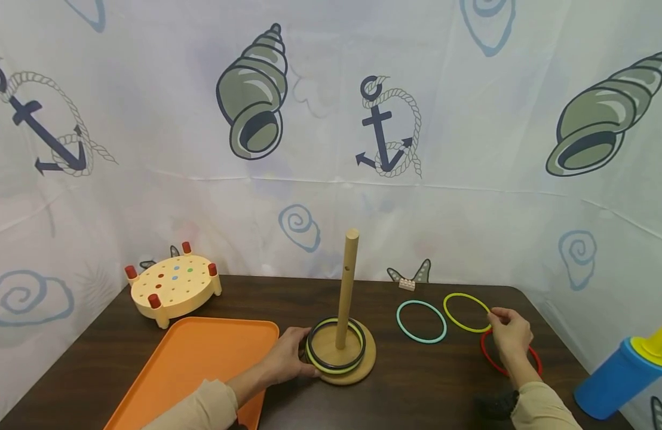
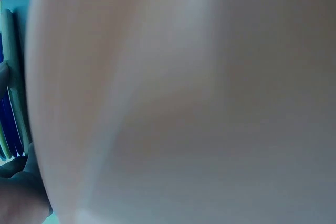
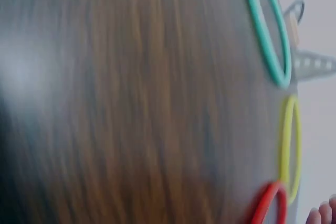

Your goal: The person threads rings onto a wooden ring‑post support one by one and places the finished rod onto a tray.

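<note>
Here we are at the ring peg: the left hand is curled around the near side of the stacked rings, a black one over a yellow-green one, encircling the wooden peg low down by its round base. Does it grip the base too? Can't tell.

Over on the right of the table, the right hand has its fingertips at the edge of the yellow ring, just beside the red ring; the teal ring lies near, untouched. Pinched or merely reaching? I can't call it.

I'd judge this as handling a loose ring while the other hand steadies the stack; next wants a sure pinch and a lift that leaves red behind.

The head view alone gives the whole peg. The right wrist view adds a gap between fingertips and yellow; the left wrist view is mostly blur, but layered edges and fingers show at its margin.
</note>
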Demonstrator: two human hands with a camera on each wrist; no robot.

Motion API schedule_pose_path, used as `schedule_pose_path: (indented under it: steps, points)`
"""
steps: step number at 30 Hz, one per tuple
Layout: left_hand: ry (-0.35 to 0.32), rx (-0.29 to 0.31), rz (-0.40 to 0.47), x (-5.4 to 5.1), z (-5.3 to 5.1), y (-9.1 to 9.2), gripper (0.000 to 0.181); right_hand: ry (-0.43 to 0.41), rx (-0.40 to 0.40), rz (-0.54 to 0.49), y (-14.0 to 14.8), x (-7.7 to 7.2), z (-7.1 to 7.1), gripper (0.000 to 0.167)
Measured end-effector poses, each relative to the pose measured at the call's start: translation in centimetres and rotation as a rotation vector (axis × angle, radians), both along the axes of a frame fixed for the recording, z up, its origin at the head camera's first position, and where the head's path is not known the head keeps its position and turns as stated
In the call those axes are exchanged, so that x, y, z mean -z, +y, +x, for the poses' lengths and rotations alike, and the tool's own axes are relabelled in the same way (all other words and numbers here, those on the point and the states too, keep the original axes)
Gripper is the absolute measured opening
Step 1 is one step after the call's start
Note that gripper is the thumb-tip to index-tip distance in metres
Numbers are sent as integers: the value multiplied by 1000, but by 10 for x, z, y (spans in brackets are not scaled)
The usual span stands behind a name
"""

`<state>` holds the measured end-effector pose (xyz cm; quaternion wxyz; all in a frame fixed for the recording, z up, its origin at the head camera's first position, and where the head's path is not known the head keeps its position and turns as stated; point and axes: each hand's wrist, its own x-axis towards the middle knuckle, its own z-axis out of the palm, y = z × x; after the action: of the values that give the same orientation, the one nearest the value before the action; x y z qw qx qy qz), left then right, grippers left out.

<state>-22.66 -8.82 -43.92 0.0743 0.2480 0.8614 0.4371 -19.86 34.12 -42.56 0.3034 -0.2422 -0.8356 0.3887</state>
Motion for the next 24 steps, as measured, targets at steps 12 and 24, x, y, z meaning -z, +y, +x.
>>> schedule_pose_path:
  steps: [12, 24]
  points:
    - [7, -7, -4, 0, 1, 0, 82, -148, 72, 113, 39, 15, 12, 28]
    - [12, -17, -12, 0, 1, 0, 82, -264, 58, 189, 49, 20, 16, 24]
